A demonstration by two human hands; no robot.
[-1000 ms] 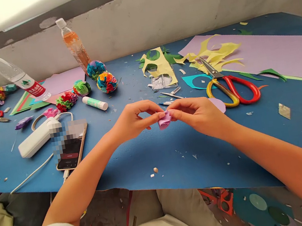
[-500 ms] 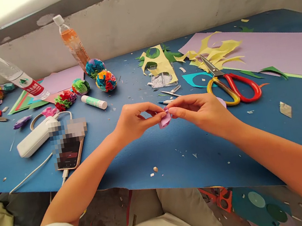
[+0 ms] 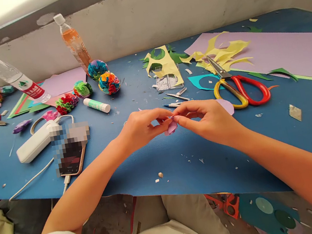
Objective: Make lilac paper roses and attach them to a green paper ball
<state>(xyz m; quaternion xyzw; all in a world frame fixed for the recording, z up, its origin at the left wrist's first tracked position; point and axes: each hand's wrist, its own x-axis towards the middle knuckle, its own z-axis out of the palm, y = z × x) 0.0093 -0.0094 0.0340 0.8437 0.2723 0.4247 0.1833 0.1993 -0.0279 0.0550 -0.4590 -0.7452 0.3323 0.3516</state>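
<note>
Between my fingertips, just above the blue table point(image 3: 163, 159), is a small folded piece of purple paper point(image 3: 171, 128). My left hand point(image 3: 143, 129) pinches it from the left with thumb and forefinger. From the other side my right hand point(image 3: 208, 118) pinches its upper edge, the fingertips of both hands almost touching. Part of the paper is hidden behind the fingers. A pale purple paper disc point(image 3: 226, 107) shows just behind my right hand. Large scissors point(image 3: 229, 80) with a yellow and a red handle lie beyond it. Pointed metal tools point(image 3: 177, 96) lie behind the fingertips.
A glue stick point(image 3: 97, 105), pleated paper balls point(image 3: 109, 83), a power bank point(image 3: 39, 142) and a phone point(image 3: 74, 154) with a cable lie left. Two bottles, one with orange drink point(image 3: 74, 44), stand behind. Yellow paper scraps point(image 3: 223, 55) and purple sheets point(image 3: 288, 51) lie right.
Both hands have come down slightly and turned a little, still pinching the purple paper. More of the pale purple disc now shows behind my right hand.
</note>
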